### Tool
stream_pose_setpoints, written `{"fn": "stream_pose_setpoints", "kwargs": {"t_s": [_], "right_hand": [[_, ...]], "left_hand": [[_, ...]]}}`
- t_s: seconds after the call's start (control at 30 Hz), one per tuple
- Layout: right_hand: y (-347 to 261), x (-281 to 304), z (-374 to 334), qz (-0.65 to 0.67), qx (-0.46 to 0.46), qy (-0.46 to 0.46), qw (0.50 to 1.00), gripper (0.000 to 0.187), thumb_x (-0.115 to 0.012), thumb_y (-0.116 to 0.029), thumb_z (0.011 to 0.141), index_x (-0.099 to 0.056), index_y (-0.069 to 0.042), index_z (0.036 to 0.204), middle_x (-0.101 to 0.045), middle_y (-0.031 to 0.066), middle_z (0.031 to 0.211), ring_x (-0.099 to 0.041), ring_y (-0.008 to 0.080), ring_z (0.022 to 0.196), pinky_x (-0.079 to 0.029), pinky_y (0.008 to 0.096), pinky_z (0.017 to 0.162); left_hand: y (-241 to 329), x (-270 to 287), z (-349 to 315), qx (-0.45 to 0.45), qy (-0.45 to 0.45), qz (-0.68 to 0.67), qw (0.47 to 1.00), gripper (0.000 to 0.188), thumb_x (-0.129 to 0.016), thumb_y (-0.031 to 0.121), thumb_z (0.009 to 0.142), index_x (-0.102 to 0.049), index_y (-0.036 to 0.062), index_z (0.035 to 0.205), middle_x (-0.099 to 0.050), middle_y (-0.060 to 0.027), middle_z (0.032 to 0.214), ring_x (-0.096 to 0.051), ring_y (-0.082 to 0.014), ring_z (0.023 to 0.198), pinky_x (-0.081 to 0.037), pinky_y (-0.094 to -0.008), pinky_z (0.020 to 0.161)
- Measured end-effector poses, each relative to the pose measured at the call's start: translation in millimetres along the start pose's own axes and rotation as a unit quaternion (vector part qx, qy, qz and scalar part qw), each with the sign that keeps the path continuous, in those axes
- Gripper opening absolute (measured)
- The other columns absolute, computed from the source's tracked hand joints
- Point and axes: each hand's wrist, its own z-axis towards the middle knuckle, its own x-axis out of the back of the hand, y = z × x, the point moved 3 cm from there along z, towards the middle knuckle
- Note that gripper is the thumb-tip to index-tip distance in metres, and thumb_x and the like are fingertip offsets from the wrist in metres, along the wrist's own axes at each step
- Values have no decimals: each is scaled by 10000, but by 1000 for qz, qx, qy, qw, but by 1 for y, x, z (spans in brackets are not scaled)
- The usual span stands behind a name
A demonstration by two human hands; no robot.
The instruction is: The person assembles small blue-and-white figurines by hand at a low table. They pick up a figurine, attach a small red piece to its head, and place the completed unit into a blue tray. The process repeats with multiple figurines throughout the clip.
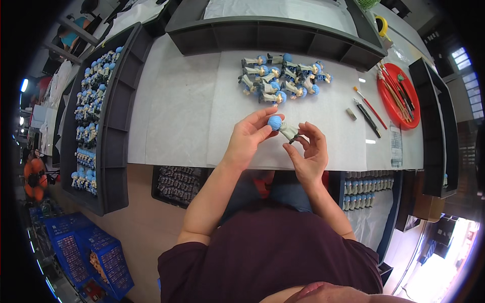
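Between my two hands, above the near part of the white-covered table, lies a small figurine (pixel 289 130) with a blue head, a pale body and dark feet. My left hand (pixel 248 135) pinches it at the blue head with thumb and fingers. At the other end, my right hand (pixel 312 151) has its thumb and fingers closed on the dark feet. Farther back on the table lies a group of similar blue-headed figurines (pixel 270 87), several of them resting on their sides.
A dark crate (pixel 273 38) borders the table's far side. At left stands a dark crate (pixel 113 151) filled with figurines. Right of my hands lie a red-handled brush (pixel 371 108), a black pen-like tool (pixel 368 118) and a red tray (pixel 388 101) with brushes. More crated figurines (pixel 359 201) sit below the table.
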Motion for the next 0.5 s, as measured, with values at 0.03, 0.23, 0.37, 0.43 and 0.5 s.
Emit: {"fn": "stream_pose_setpoints", "kwargs": {"t_s": [0.03, 0.23, 0.37, 0.43, 0.5], "right_hand": [[0, 0, 2, -7, 1, -1, 1000, 583, -703, 82, 679, -436, 11, 1192, -484, 112, 1165, -506, 184, 1037, -477, 299, 844], [-1, 1, 2, -23, 20, 4, 1000, 594, -685, 128, 661, -444, 10, 1191, -499, 119, 1159, -511, 185, 1043, -490, 298, 836], [1, 1, -2, -39, 17, 1, 999, 555, -678, 135, 663, -468, 22, 1165, -498, 124, 1159, -515, 197, 1050, -498, 308, 839], [2, 2, 0, -38, 17, -1, 999, 554, -675, 137, 665, -467, 24, 1165, -497, 125, 1159, -514, 197, 1054, -499, 309, 840], [2, 3, -2, -37, 10, 6, 999, 547, -671, 139, 668, -469, 25, 1163, -494, 120, 1150, -514, 193, 1046, -502, 307, 835]], "left_hand": [[-1, 0, 1, -5, -7, -1, 1000, 363, -474, -14, 879, -475, 24, 1241, -556, -138, 1184, -546, -180, 1069, -451, -323, 910], [3, -5, 0, -8, -23, -6, 1000, 378, -460, -23, 875, -468, 25, 1250, -546, -141, 1199, -539, -184, 1075, -432, -340, 935], [-1, -4, -3, -9, -31, -16, 999, 383, -461, -25, 869, -466, 19, 1250, -545, -154, 1196, -530, -200, 1097, -420, -347, 955], [-1, -4, -1, -11, -33, -17, 999, 373, -460, -27, 868, -474, 10, 1239, -536, -161, 1206, -525, -210, 1105, -416, -355, 962], [-1, -5, -1, -13, -36, -15, 999, 367, -460, -26, 868, -478, 5, 1234, -531, -162, 1211, -525, -211, 1105, -417, -358, 962]]}}
